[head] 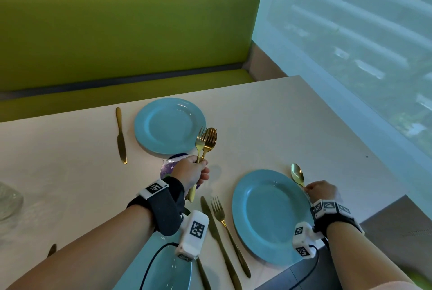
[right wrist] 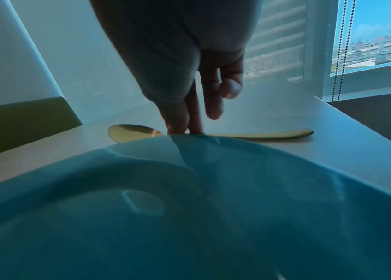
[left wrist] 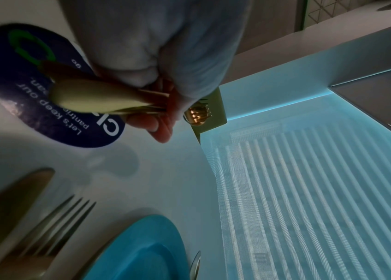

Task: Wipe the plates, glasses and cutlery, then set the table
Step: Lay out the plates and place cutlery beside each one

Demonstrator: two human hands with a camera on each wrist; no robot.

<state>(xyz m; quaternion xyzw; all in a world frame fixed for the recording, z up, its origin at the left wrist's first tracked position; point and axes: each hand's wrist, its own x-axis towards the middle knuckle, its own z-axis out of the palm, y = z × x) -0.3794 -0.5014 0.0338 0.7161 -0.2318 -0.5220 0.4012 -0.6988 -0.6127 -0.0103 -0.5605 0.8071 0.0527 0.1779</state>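
A person is standing at a white table [head: 268, 112] beside a green bench [head: 117, 39] and a shaded window [head: 350, 44]. Their left hand [head: 192, 172] is gripping a gold fork [head: 200, 143] and a gold spoon [head: 209, 138] together, fingers curled tightly around both handles, heads pointing up and away. This hand is hovering over a round dark sticker [head: 171, 162] on the tabletop, just in front of the far blue plate [head: 169, 126]. A gold knife [head: 121, 136] is lying to the left of that plate.

Their right hand [head: 321, 190] is reaching down beside the right edge of the near blue plate [head: 268, 217]. Its fingertips [right wrist: 177, 123] are held close together and are touching the handle of a second gold spoon [head: 297, 174], which is lying flat on the table just beside the plate's rim. Whether the fingers are pinching the handle or only resting on it, I cannot tell.

To the left of the near plate, another knife [head: 217, 236] and fork [head: 228, 231] are lying side by side. A third blue plate [head: 163, 271] is showing at the bottom edge, partly hidden under the left forearm. A clear glass [head: 8, 201] is sitting at the far left edge.
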